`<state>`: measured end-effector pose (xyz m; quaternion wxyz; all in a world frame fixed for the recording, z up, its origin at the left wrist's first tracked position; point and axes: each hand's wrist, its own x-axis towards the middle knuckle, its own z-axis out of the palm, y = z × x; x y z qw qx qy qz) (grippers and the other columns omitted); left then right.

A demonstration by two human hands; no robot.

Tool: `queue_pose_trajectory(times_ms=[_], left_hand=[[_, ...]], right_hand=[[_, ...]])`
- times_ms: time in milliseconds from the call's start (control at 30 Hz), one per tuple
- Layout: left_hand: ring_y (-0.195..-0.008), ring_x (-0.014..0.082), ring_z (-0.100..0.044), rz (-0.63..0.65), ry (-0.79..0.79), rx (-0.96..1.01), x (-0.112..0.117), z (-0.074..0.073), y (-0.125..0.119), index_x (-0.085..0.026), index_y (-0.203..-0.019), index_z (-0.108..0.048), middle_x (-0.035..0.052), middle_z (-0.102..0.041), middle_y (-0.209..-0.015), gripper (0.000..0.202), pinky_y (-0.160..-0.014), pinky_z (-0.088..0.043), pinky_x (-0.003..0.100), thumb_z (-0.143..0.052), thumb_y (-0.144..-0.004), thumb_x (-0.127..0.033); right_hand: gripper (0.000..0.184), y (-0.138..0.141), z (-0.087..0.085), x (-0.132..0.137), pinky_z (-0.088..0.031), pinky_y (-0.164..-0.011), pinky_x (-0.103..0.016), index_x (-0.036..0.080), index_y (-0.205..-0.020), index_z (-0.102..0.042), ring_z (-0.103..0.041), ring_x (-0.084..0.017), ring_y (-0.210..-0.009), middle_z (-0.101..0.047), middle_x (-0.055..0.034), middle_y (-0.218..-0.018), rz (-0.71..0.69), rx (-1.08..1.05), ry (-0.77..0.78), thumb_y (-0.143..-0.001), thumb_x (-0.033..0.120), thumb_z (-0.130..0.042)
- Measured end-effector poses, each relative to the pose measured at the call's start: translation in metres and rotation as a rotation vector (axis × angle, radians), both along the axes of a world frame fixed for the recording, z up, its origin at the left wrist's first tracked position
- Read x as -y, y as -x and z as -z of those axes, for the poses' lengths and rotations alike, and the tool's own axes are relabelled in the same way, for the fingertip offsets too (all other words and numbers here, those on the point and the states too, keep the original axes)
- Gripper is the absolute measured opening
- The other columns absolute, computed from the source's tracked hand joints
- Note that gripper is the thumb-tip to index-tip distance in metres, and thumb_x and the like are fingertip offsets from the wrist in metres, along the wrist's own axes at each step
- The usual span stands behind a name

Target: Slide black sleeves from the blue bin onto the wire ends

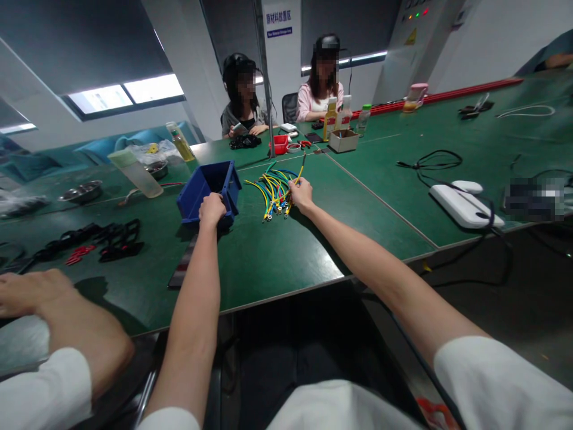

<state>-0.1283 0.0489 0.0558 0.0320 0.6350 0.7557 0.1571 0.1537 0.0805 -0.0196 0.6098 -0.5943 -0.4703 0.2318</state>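
My left hand [212,209] is closed on the near rim of a blue plastic bin [192,194], which stands tilted toward the right; its inside looks dark. To the right of the bin lies a loose pile of short yellow, green and blue cables [271,188] with ring terminals at their near ends. At the right side of the pile, my right hand [301,194] pinches a yellow cable [301,169] whose dark-tipped end sticks up above the fingers. A flat dark object [181,269] lies partly under the bin and my left forearm.
A neighbour's arm [67,304] rests at the left edge, near black straps [120,239]. A bottle [136,173] leans behind the bin. Farther back are a red bin [280,144], a carton [343,142] and two seated people. A white device [463,206] with cords lies right.
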Motion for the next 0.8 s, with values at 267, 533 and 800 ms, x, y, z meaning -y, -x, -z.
queue_pose_trajectory(times_ms=[267, 533, 800], left_hand=[[-0.103, 0.0362, -0.065, -0.047, -0.060, 0.016, 0.0005, 0.0023, 0.0002, -0.023, -0.117, -0.066, 0.0187, -0.067, -0.111, 0.037, -0.083, -0.050, 0.043, -0.057, -0.082, -0.024], [-0.104, 0.0358, -0.064, -0.058, -0.138, 0.012, 0.0064, 0.0003, -0.0039, -0.024, -0.121, -0.063, 0.0177, -0.067, -0.110, 0.036, -0.084, -0.049, 0.045, -0.044, -0.092, -0.033], [-0.106, 0.0368, -0.063, -0.101, -0.179, 0.023, 0.0075, 0.0005, -0.0069, -0.020, -0.126, -0.058, 0.0204, -0.065, -0.112, 0.041, -0.087, -0.047, 0.048, -0.039, -0.094, -0.037]], right_hand=[[0.019, 0.0001, 0.0011, -0.0021, -0.044, -0.064, -0.025, 0.019, -0.080, -0.057, -0.054, -0.014, -0.060, -0.058, 0.0012, -0.065, -0.005, -0.010, 0.006, -0.080, 0.038, -0.057], [0.024, -0.0013, -0.0001, -0.0004, -0.045, -0.066, -0.026, 0.020, -0.077, -0.056, -0.056, -0.015, -0.061, -0.059, -0.0003, -0.064, -0.046, 0.011, -0.004, -0.087, 0.040, -0.047], [0.021, 0.0022, -0.0080, 0.0071, -0.045, -0.057, -0.024, 0.020, -0.084, -0.053, -0.054, -0.012, -0.050, -0.060, 0.0016, -0.061, -0.061, -0.047, 0.032, -0.091, 0.037, -0.043]])
